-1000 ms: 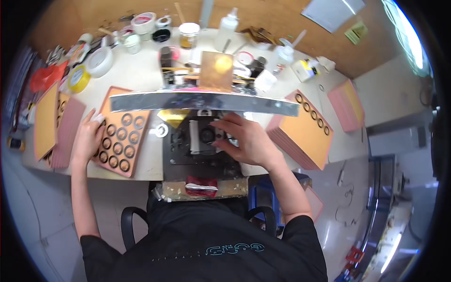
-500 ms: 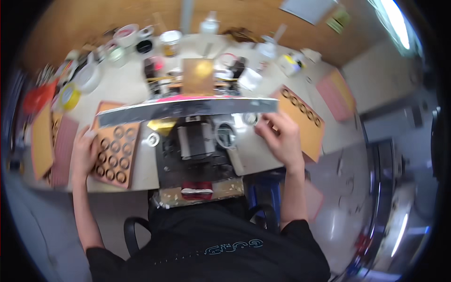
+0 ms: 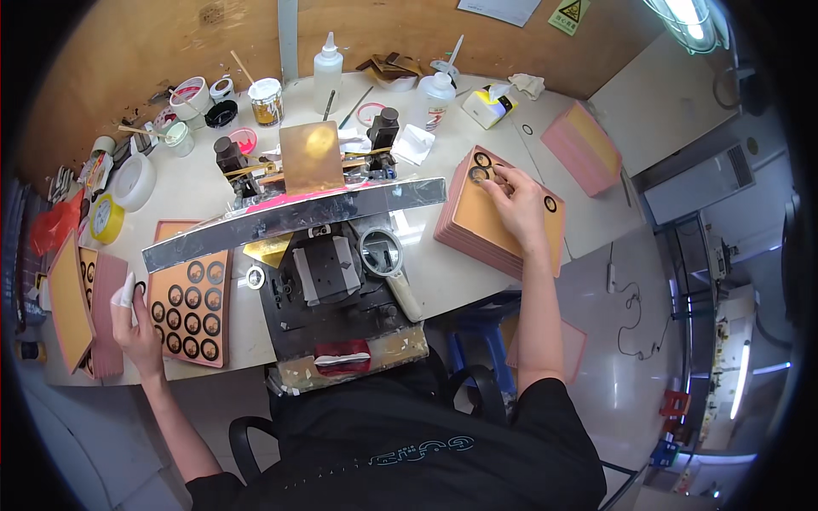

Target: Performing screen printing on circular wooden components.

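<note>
Landmark for all positions: the dark press fixture [image 3: 328,281] at the centre of the bench [image 3: 443,272].

Far left of the fixture, a roll of yellow tape [image 3: 106,218] and a larger white roll [image 3: 134,181] lie near the bench's rim. Nearer, a stack of pink boards [image 3: 102,315] stands at the bench edge. The left hand [image 3: 136,319] rests against the left edge of an orange tray [image 3: 187,307], fingers loosely curled and touching the tray's side; it grasps nothing that can be made out. The tray holds rows of dark rings and lies just left of the fixture.

Directly above the fixture runs a long grey metal bar [image 3: 294,217], and behind it stands a brass-coloured plate [image 3: 311,157]. A round magnifier [image 3: 381,252] lies against the fixture's right side.

Right of the fixture sits a stack of orange-topped pink trays [image 3: 477,217]. The right hand [image 3: 515,200] lies on its top, fingertips pinching a dark ring [image 3: 480,175] at the tray's far left corner. A second ring [image 3: 550,204] sits just right of the hand.

Further right, another pink stack [image 3: 588,145] lies well apart.
</note>
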A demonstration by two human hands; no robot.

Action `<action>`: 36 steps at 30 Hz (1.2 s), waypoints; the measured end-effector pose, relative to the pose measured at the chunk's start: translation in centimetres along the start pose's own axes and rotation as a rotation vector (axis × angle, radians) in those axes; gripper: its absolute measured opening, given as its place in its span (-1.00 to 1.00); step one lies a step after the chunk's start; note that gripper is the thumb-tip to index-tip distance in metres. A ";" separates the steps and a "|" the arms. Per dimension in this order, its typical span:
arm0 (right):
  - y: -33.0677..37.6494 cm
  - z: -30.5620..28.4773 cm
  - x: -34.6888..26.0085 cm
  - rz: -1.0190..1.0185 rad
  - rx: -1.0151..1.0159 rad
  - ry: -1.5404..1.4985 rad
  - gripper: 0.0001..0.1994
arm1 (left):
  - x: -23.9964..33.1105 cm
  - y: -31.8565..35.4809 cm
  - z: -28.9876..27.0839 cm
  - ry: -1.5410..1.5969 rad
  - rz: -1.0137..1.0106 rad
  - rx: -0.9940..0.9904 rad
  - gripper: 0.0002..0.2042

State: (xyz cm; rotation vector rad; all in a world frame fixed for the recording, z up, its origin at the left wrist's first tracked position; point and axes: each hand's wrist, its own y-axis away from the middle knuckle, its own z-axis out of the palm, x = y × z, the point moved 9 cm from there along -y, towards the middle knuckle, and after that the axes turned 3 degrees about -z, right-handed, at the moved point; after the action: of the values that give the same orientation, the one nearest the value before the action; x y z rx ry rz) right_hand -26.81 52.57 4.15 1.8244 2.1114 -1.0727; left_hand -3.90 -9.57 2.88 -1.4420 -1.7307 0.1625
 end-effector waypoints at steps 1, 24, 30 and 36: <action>-0.1 0.4 0.0 0.005 -0.014 0.014 -0.67 | 0.0 0.8 -0.1 0.054 -0.078 -0.014 -0.71; 17.0 6.3 -1.6 0.037 0.261 0.056 -0.87 | 21.4 4.8 15.4 0.259 0.385 -0.447 -0.82; 16.9 6.8 -2.2 0.038 0.236 0.123 -0.82 | 21.0 4.7 15.4 0.229 0.411 -0.525 -0.82; 17.0 6.7 -2.2 0.030 0.244 0.132 -0.82 | 21.7 4.9 15.0 0.170 0.433 -0.553 -0.80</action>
State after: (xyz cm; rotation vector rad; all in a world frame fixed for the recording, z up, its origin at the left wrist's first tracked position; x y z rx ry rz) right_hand -12.98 46.87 -6.57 2.0813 2.0949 -1.2862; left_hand -9.55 16.58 1.84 -2.1577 -1.3571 -0.2242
